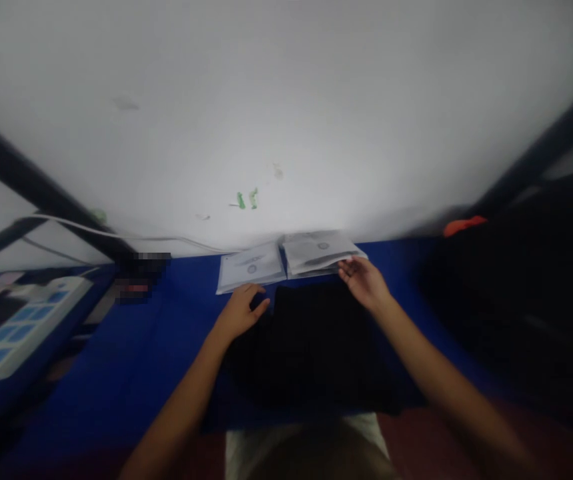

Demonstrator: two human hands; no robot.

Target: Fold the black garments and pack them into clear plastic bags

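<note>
A pale, marked wall (286,100) is filling the upper half of the view, with a blue-covered table (161,360) stretching out below it. A large dark mass (526,313), too dim to identify, is taking up the right side. Black cloth (321,347) is lying flat on the table, directly in front of the person. At far left, a long pale panel with blue squares (41,320) is resting at a slant. Beyond the cloth, close to the wall, a stack of clear printed packets (311,248) is sitting right of centre, its layers parting slightly along the near edge. A single printed packet (251,267) is lying just beside it on the left. The person's right hand (366,283) is touching the stack's near right edge with bent fingers; blur is hiding whether they are gripping it. The left hand (239,312) is holding nothing, thumb spread from its loosely curved fingers, hovering or resting by the cloth's far left corner, near the single packet. A thin white cable (131,237) is running along the wall's foot toward the packets. A small orange item (463,225) is showing at right, and tiny green scraps (241,200) are clinging to the wall.
</note>
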